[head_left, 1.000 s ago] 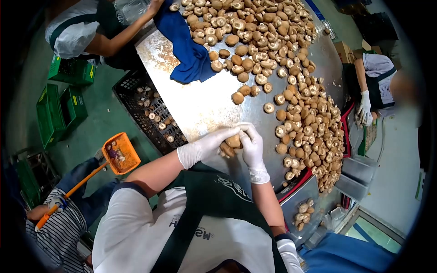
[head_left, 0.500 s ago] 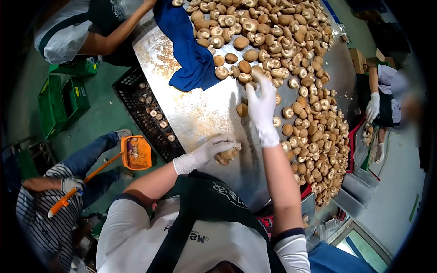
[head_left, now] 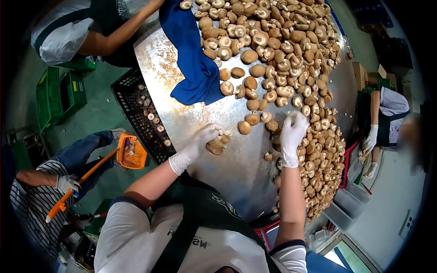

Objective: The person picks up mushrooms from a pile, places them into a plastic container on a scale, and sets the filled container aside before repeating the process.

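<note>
My left hand (head_left: 204, 139), in a white glove, is closed around a few brown-capped mushrooms (head_left: 217, 145) above the bare metal near me. Their caps and pale stems stick out past my fingers. Farther right, my gloved right hand (head_left: 293, 135) is over the near edge of the mushroom pile (head_left: 291, 41), its fingers curled together. What lies inside those fingers is hidden. Just left of it sits a darker brown mushroom (head_left: 272, 126). Several loose mushrooms, one of them a round cap (head_left: 244, 128), lie on the metal table (head_left: 227, 182) between my hands.
A blue cloth (head_left: 193, 75) lies across the table's left part. Beside the table edge stands a black crate (head_left: 132, 91) with mushrooms in it. A person at lower left holds an orange-handled dustpan (head_left: 132, 151). Other people stand at upper left and at right; green crates (head_left: 48, 100) are on the floor.
My right hand has moved right and nearer to me along the pile, its fingers going from spread to curled. My left hand has shifted slightly left with its mushrooms. The view has shifted a little.
</note>
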Action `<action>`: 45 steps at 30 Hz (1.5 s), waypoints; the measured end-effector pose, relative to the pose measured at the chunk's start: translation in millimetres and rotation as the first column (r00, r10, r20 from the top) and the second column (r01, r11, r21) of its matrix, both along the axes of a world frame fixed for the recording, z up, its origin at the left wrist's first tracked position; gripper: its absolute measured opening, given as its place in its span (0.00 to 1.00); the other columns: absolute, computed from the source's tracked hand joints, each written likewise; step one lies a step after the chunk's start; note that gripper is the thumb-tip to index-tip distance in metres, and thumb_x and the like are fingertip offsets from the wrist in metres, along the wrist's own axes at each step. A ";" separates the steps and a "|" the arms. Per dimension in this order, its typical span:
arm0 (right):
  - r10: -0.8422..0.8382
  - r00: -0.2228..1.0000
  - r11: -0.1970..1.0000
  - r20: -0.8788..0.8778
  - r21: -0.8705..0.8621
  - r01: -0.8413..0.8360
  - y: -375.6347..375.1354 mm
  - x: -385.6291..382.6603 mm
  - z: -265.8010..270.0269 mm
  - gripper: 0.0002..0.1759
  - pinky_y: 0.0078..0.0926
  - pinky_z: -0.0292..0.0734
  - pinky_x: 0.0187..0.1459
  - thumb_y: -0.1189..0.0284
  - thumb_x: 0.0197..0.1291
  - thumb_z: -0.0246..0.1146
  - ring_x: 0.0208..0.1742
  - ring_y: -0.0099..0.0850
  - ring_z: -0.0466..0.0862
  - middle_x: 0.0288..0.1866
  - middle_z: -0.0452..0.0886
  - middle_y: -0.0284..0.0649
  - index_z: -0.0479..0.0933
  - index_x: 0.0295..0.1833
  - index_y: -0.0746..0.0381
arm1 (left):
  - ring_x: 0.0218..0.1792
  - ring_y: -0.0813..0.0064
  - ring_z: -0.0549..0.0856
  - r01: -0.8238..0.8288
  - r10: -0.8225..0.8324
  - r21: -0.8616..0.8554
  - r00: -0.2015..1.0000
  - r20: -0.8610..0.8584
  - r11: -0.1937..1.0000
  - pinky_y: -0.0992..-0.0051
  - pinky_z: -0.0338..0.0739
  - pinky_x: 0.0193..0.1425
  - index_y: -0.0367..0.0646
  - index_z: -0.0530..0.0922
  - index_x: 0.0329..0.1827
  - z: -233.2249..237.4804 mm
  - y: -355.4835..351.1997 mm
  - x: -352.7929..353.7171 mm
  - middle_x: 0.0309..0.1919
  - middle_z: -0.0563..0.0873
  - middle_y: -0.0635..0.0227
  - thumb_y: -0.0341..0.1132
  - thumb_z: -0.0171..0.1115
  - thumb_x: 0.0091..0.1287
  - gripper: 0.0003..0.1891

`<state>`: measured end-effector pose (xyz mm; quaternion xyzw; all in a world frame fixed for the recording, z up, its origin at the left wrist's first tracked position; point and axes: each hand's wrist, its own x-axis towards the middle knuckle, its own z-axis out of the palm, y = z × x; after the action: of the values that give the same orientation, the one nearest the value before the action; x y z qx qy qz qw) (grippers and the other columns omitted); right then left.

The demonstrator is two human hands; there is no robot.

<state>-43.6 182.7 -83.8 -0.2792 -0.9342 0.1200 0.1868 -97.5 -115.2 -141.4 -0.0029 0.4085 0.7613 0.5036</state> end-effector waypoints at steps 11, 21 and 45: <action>0.361 0.929 0.932 0.084 -0.062 -0.356 -24.1 -138.4 -9.7 0.23 0.42 0.74 0.58 0.72 0.57 0.68 0.57 0.46 0.78 0.55 0.82 0.44 0.78 0.60 0.58 | 0.60 0.64 0.80 0.027 -0.055 0.155 0.982 0.180 0.988 0.63 0.73 0.66 0.37 0.66 0.74 24.4 12.0 -19.9 0.64 0.77 0.56 0.50 0.47 0.68 0.35; 0.074 0.981 0.484 -0.177 -0.854 -0.191 -56.1 -52.2 40.5 0.22 0.30 0.73 0.60 0.62 0.77 0.52 0.54 0.31 0.81 0.55 0.83 0.42 0.78 0.62 0.66 | 0.61 0.64 0.81 0.100 -0.193 0.433 0.965 0.177 0.896 0.61 0.78 0.66 0.44 0.58 0.81 30.4 24.7 -51.4 0.68 0.75 0.57 0.45 0.48 0.71 0.35; -0.257 0.901 -0.099 -0.349 -0.918 -0.383 -34.6 -147.4 17.5 0.23 0.41 0.74 0.67 0.60 0.72 0.58 0.62 0.38 0.78 0.56 0.80 0.41 0.74 0.63 0.66 | 0.59 0.63 0.81 0.164 -0.326 0.451 0.894 0.309 0.877 0.65 0.76 0.65 0.32 0.62 0.73 -15.7 19.2 -57.5 0.60 0.79 0.54 0.47 0.57 0.66 0.37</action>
<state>-191.0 148.2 -66.3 -0.2431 -0.4784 0.8368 0.1084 -155.0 -95.9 -157.2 0.0108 0.1309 0.7441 0.6551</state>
